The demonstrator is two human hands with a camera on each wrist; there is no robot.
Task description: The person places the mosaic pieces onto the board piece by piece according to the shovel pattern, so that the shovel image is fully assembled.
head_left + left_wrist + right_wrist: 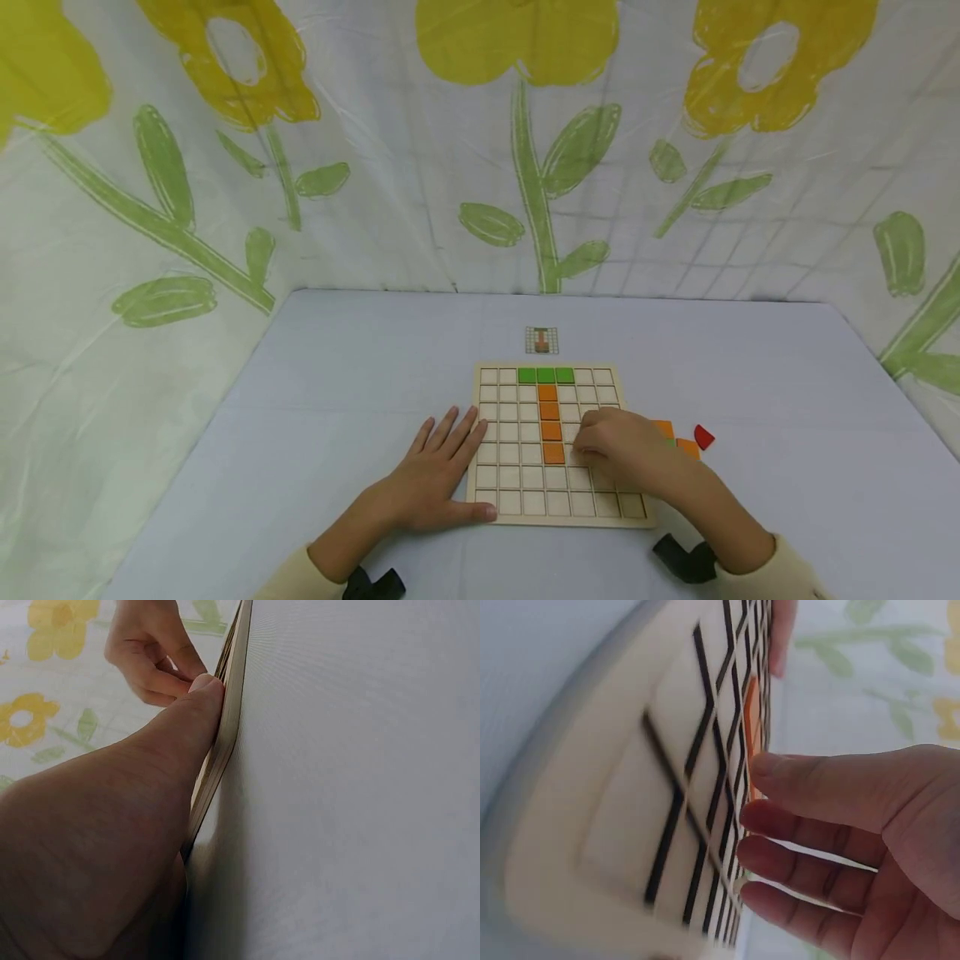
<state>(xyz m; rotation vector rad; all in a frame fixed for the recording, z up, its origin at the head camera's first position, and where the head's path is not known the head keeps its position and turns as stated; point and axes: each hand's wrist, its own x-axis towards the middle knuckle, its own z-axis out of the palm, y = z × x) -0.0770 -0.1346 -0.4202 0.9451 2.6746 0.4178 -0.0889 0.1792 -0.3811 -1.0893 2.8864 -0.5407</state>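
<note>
A wooden grid board (532,502) lies on the white table. Along its top row sit three green square tiles (545,375). Below the middle one runs a column of several orange square tiles (551,410). My left hand (432,492) is spread flat at the board's left edge, its thumb (196,712) resting on the lower left rim. Over the right half of the board is my right hand (618,446), fingers bent and tips at the surface beside the lowest orange tile. The right wrist view has the thumb (817,784) by orange; whether the fingertips pinch anything is hidden.
Right of the board, partly behind my right hand, lie loose orange pieces (687,449), a bit of green and a red quarter-round piece (703,437). A small pattern card (542,340) lies beyond the board. A flower-printed cloth (390,208) hangs behind the table.
</note>
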